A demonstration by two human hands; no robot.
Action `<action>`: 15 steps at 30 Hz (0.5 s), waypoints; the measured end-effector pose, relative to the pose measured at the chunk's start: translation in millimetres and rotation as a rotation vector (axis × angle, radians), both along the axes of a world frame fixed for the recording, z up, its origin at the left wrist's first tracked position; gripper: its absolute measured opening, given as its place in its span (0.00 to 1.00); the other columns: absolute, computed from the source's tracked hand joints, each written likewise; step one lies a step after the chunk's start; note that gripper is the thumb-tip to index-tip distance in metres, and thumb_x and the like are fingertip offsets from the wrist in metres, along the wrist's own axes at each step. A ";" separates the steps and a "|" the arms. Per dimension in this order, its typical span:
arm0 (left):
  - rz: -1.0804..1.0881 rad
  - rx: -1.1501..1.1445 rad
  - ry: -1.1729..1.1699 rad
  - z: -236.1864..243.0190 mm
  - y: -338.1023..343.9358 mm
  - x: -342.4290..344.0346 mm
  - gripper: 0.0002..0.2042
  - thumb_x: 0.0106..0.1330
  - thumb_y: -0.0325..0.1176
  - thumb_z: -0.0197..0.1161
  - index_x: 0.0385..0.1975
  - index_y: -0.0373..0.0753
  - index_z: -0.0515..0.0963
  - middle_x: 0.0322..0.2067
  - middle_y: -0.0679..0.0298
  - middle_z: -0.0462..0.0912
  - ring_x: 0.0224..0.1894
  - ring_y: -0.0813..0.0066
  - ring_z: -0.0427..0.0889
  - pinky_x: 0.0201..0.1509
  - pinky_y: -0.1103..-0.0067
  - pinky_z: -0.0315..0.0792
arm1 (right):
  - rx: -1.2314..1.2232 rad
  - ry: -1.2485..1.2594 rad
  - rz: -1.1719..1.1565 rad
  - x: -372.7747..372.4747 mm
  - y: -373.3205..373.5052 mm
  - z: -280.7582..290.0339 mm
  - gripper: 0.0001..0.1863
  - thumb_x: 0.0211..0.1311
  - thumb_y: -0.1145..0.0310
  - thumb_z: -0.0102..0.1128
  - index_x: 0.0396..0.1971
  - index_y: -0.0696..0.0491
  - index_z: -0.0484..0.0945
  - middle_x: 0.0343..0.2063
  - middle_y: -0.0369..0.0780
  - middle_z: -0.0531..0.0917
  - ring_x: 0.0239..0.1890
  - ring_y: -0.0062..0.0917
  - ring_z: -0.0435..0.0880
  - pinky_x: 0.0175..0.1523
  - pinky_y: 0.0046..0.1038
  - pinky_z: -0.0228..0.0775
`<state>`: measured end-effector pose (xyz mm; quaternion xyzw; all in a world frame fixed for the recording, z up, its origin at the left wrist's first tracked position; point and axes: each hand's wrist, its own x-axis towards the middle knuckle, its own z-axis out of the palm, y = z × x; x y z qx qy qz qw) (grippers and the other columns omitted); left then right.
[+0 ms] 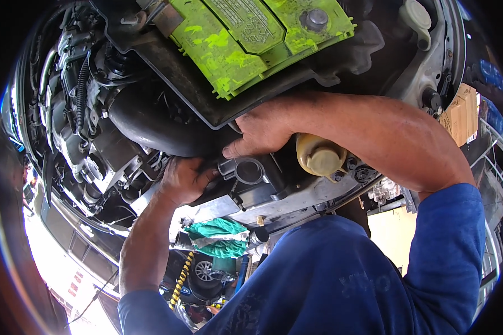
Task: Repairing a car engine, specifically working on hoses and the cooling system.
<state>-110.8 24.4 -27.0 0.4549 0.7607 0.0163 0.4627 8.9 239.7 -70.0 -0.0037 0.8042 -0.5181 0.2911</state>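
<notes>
The right hand [262,131] grips the black air duct [151,120]; the left hand [184,180] clasps its underside at seven o'clock. A yellowish reservoir [318,156] sits at three o'clock, a green battery [251,39] at twelve.

Position: head-worn fisheye camera, above the person's own forearms.
Facing: down into the open engine bay, toward the yellow-green rectangular plastic battery [257,39].
Range: close.
Distortion: edges bend near the dark rim.
</notes>
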 end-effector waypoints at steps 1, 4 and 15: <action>0.000 0.011 0.014 -1.6 -0.7 -0.8 0.16 0.53 0.41 0.65 0.36 0.37 0.79 0.34 0.50 0.80 0.39 0.48 0.78 0.43 0.64 0.72 | 0.004 0.004 0.002 0.1 0.5 0.0 0.30 0.52 0.48 0.59 0.44 0.61 0.74 0.34 0.53 0.81 0.40 0.43 0.80 0.47 0.36 0.71; -0.023 -0.014 0.006 -6.7 -5.3 -2.3 0.16 0.53 0.41 0.65 0.37 0.37 0.79 0.35 0.50 0.80 0.40 0.48 0.78 0.44 0.64 0.72 | -0.006 -0.026 0.012 0.7 0.6 -0.2 0.30 0.52 0.48 0.59 0.44 0.61 0.74 0.34 0.52 0.81 0.40 0.43 0.80 0.46 0.36 0.71; -0.045 0.055 0.047 2.5 4.0 3.6 0.17 0.57 0.40 0.61 0.44 0.40 0.77 0.43 0.47 0.77 0.48 0.50 0.75 0.53 0.64 0.67 | 0.076 -0.073 0.089 0.0 9.3 19.7 0.38 0.54 0.37 0.51 0.33 0.66 0.79 0.38 0.55 0.80 0.44 0.41 0.79 0.51 0.35 0.68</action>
